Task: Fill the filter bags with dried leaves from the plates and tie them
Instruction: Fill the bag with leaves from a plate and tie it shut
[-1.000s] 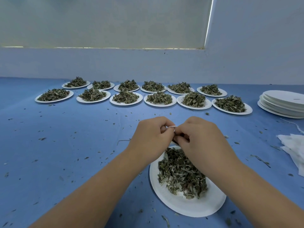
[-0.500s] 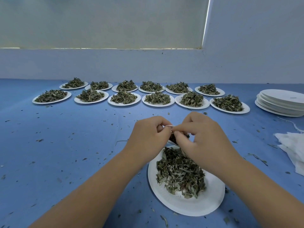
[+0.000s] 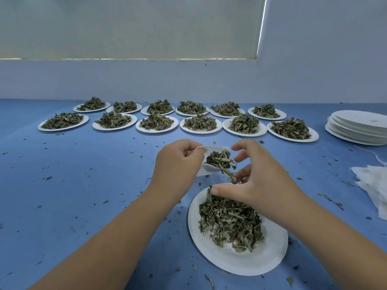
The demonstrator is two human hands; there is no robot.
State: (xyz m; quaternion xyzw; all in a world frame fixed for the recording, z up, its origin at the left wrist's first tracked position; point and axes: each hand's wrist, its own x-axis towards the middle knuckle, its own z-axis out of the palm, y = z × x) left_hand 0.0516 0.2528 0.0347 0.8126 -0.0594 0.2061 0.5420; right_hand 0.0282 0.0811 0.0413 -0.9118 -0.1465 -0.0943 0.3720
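- Left hand [image 3: 178,164]: thumb and forefinger pinching the rim of filter bag [image 3: 206,172], held open above tabletop [image 3: 83,174], leaves inside.
- Right hand [image 3: 257,185]: fingers spread loosely at the bag mouth.
- Near plate [image 3: 240,265]: dried leaves [image 3: 230,222] heaped on it, below the right hand.
- Twelve leaf plates [image 3: 200,131]: two rows, far side.
- Empty plate stack [image 3: 360,128]: far right.
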